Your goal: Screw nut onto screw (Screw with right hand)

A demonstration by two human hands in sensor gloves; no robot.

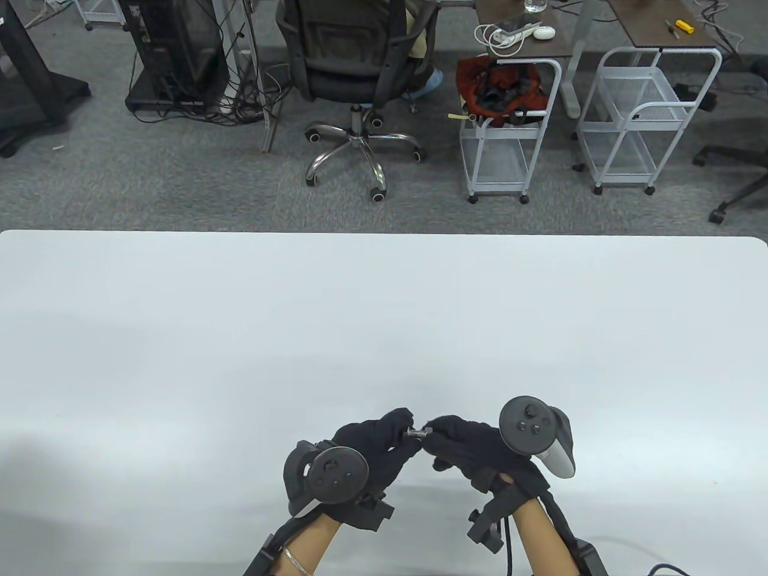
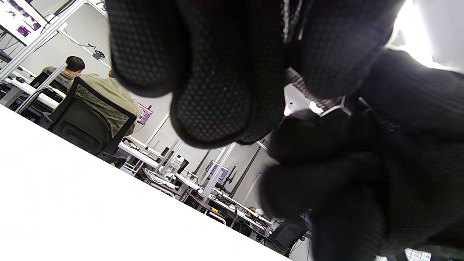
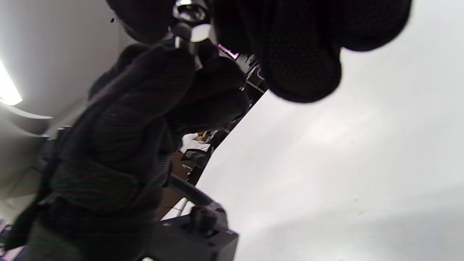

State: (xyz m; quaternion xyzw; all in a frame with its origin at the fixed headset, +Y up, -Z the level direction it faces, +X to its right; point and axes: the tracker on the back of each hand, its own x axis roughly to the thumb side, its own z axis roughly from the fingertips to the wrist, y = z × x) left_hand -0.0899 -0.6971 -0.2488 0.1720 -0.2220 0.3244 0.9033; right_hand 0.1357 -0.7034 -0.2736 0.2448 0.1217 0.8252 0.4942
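Both gloved hands meet above the near edge of the white table (image 1: 384,312). My left hand (image 1: 403,427) pinches a small metal screw (image 1: 415,431) that lies level between the hands. My right hand (image 1: 433,433) pinches the nut (image 1: 427,430) at the screw's right end. In the left wrist view the threaded screw (image 2: 302,90) runs from my fingers to a bright nut (image 2: 315,108) against the right glove. In the right wrist view the shiny nut (image 3: 188,12) sits between my fingertips at the top edge, with the left hand (image 3: 152,101) behind it.
Beyond the table's far edge stand an office chair (image 1: 360,60), two white wire carts (image 1: 510,138) and desks. A cable (image 1: 660,567) lies at the table's near right corner.
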